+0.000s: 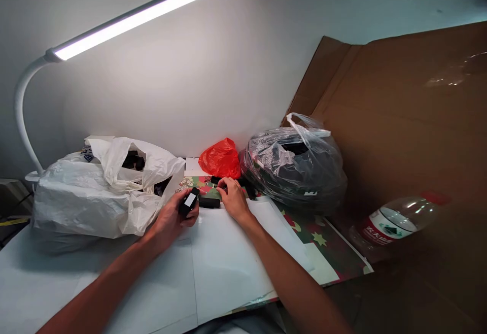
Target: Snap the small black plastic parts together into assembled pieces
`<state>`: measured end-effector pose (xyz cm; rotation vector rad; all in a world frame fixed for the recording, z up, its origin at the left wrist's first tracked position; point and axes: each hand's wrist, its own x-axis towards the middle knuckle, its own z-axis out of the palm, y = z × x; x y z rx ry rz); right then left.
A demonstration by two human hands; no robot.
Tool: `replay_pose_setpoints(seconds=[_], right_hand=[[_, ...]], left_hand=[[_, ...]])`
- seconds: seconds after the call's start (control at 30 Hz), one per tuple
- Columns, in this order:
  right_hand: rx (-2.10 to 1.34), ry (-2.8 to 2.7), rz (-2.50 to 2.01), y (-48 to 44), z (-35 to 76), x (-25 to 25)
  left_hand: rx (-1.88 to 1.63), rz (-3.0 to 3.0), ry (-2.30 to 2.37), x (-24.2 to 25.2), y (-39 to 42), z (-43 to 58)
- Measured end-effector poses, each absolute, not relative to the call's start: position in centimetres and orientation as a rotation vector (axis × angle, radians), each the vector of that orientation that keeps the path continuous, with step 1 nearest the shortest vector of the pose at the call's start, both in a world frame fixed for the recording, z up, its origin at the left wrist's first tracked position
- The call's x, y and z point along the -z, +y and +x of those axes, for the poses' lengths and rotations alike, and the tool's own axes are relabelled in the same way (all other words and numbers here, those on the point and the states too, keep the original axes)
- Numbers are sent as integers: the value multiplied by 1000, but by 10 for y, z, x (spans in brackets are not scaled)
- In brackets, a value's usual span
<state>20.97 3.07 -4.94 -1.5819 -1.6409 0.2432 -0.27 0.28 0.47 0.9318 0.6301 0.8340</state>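
Note:
My left hand [172, 221] is closed around a small black rectangular case [185, 208] with a white label on its upper face. Just right of it, a similar black block [209, 202] lies at the far edge of the white sheets [232, 258]. My right hand [235, 201] reaches beyond that block with its fingers bent and their tips together. What those fingers pinch, if anything, is too small to make out. Tiny shiny parts [187, 182] are scattered on the patterned mat behind my hands, and more black pieces lie by my right fingertips.
A white plastic bag [79, 199] with black pieces inside stands at left, under a lit lamp [144, 17]. A red bag [219, 159] and a full grey bag [297, 176] sit at the back. At right are a cardboard wall [411, 121] and a bottle [391, 227].

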Motion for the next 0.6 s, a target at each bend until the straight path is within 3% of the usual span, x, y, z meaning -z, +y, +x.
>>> replay_pose_setpoints(seconds=[0.6], right_hand=[[-456, -1433, -1097, 19, 197, 28]], left_hand=[[-1141, 1334, 886, -6, 4, -2]])
